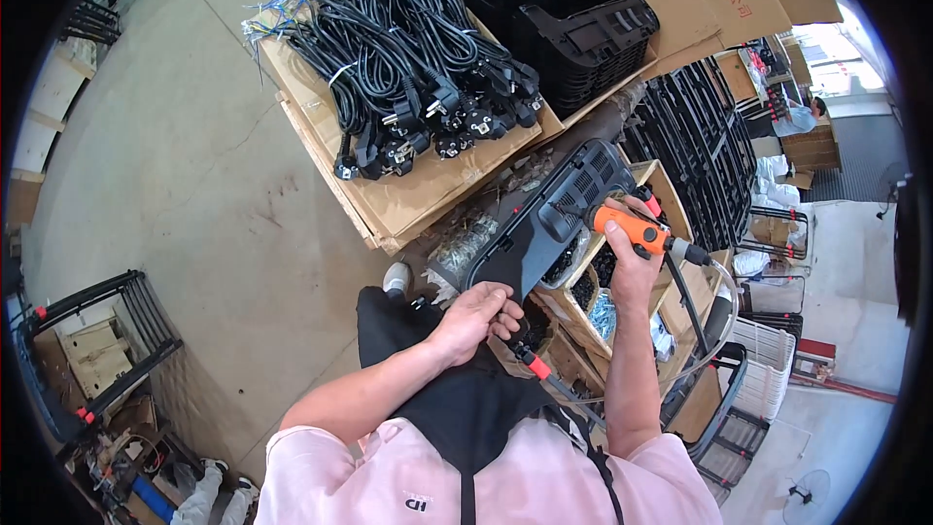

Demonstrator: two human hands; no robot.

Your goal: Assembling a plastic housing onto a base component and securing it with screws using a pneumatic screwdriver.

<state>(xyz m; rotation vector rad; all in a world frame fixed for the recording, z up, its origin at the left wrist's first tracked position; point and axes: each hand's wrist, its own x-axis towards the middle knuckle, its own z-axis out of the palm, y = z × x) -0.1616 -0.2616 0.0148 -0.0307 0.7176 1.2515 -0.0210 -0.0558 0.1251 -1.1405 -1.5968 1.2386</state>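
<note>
My right hand (634, 267) is wrapped round an orange air-powered driver (622, 226) with a hose at its black rear end. The driver's front end meets the vented part of a long black plastic panel (539, 228), which lies aslant before me. At the panel's near end is my left hand (476, 319), fingers curled together in a pinch. What they hold, if anything, is hidden. Beside the panel, an open wooden box (579, 319) holds small black parts and silvery screws (603, 313).
Bundled black power cords (408, 68) lie on cardboard (389, 209) ahead. Stacked black plastic housings (583, 39) stand beyond, with black frames (695, 151) leaning at the right. A clear air hose (724, 326) loops by my right forearm. A co-worker (799, 119) is far right; another person's legs (209, 496) show lower left.
</note>
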